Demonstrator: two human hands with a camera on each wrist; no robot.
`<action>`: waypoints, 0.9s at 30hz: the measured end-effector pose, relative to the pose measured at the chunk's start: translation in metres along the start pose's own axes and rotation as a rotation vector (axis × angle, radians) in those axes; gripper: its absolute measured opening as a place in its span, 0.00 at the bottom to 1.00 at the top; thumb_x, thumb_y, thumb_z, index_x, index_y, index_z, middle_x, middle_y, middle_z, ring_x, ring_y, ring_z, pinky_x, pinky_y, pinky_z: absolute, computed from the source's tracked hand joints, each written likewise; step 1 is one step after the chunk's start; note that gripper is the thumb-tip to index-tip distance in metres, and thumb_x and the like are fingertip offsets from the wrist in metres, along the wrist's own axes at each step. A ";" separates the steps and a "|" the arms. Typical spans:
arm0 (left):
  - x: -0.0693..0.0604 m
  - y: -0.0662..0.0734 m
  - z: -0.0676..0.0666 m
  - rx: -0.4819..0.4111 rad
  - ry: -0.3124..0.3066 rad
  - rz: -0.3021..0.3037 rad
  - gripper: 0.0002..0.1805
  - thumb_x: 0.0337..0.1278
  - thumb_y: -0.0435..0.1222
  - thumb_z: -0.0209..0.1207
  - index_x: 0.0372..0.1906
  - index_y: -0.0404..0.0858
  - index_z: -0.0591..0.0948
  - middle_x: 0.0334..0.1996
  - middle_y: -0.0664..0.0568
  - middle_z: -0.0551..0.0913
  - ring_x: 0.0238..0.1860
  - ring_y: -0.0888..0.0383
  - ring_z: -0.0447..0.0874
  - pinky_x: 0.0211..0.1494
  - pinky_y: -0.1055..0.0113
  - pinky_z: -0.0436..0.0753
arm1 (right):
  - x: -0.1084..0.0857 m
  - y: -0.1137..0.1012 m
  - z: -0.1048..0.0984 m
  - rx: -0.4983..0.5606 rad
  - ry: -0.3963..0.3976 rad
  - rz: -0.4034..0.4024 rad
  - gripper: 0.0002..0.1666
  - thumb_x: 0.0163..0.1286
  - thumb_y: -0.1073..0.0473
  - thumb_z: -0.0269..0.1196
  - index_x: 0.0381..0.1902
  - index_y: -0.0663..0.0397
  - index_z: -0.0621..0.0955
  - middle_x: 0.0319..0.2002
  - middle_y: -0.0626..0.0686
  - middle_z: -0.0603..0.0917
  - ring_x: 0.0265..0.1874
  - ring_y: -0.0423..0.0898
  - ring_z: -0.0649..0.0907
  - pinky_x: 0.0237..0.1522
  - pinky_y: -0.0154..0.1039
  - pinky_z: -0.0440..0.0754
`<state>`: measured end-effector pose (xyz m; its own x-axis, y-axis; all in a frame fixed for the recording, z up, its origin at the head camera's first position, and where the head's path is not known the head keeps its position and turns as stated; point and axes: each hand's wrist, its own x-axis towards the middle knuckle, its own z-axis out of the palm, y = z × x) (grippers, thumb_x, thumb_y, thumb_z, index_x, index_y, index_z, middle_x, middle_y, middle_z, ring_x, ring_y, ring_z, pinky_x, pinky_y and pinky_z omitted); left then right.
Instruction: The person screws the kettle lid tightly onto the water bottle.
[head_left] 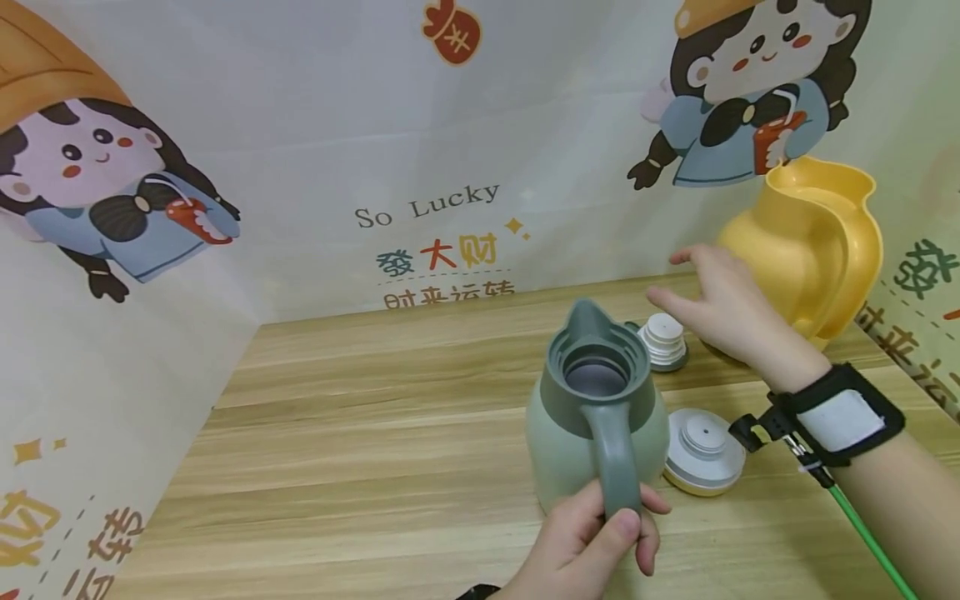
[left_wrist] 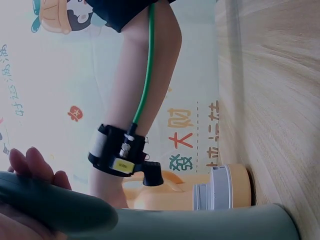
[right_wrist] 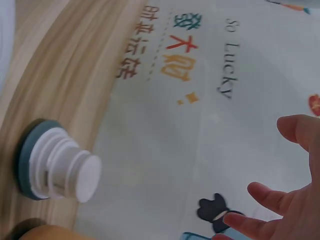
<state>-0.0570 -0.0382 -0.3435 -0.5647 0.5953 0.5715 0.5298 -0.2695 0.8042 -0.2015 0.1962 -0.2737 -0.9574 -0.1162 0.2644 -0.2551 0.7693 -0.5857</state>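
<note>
Left hand (head_left: 581, 542) grips a green jug (head_left: 551, 450) by the handle (head_left: 617, 454); at the jug's two o'clock, right hand (head_left: 727, 310) hovers, fingers spread, near a yellow jug (head_left: 787, 258).

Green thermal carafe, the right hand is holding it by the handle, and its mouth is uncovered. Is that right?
Not quite: the head view shows the left hand holding the green thermal carafe by its handle, while the right hand is spread, away from that handle. The mouth is indeed uncovered.
</note>
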 end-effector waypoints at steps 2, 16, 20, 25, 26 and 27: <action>0.000 0.000 0.000 0.001 -0.002 0.000 0.15 0.76 0.34 0.38 0.50 0.27 0.71 0.23 0.41 0.76 0.32 0.58 0.73 0.44 0.76 0.73 | 0.005 0.007 0.004 -0.013 -0.021 0.016 0.40 0.67 0.43 0.59 0.62 0.70 0.65 0.60 0.70 0.67 0.60 0.69 0.62 0.59 0.63 0.58; 0.000 -0.002 0.000 0.014 0.000 0.010 0.14 0.76 0.34 0.38 0.48 0.28 0.71 0.23 0.42 0.76 0.31 0.60 0.72 0.39 0.76 0.73 | 0.036 0.037 0.032 -0.169 -0.190 0.061 0.50 0.63 0.36 0.60 0.69 0.65 0.59 0.65 0.75 0.58 0.60 0.77 0.58 0.52 0.73 0.57; -0.001 -0.001 0.000 -0.009 -0.003 -0.005 0.14 0.76 0.34 0.38 0.48 0.27 0.71 0.23 0.41 0.76 0.31 0.61 0.72 0.40 0.77 0.72 | 0.038 0.048 0.041 -0.175 -0.248 0.062 0.54 0.63 0.34 0.60 0.70 0.68 0.57 0.65 0.78 0.55 0.61 0.78 0.56 0.53 0.75 0.55; -0.001 0.001 0.000 -0.046 -0.006 -0.030 0.13 0.76 0.33 0.38 0.49 0.27 0.71 0.24 0.40 0.75 0.31 0.61 0.71 0.40 0.78 0.71 | 0.037 0.064 0.051 -0.166 -0.305 0.026 0.53 0.63 0.40 0.62 0.70 0.70 0.55 0.65 0.79 0.54 0.61 0.79 0.55 0.56 0.74 0.54; -0.001 0.001 0.000 -0.053 -0.006 -0.035 0.13 0.76 0.32 0.39 0.49 0.27 0.71 0.24 0.40 0.75 0.31 0.61 0.71 0.40 0.78 0.71 | 0.037 0.066 0.053 -0.158 -0.316 0.024 0.53 0.63 0.41 0.63 0.70 0.70 0.54 0.65 0.80 0.53 0.61 0.80 0.54 0.57 0.73 0.53; -0.001 0.002 0.000 -0.061 -0.005 -0.040 0.13 0.76 0.32 0.39 0.49 0.27 0.71 0.24 0.40 0.75 0.31 0.62 0.71 0.40 0.78 0.70 | 0.037 0.069 0.055 -0.149 -0.327 0.021 0.53 0.63 0.41 0.63 0.70 0.71 0.54 0.65 0.80 0.53 0.61 0.80 0.53 0.58 0.73 0.52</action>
<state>-0.0554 -0.0392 -0.3430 -0.5814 0.6107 0.5376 0.4669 -0.2906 0.8352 -0.2623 0.2102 -0.3464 -0.9610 -0.2758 -0.0203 -0.2353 0.8541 -0.4638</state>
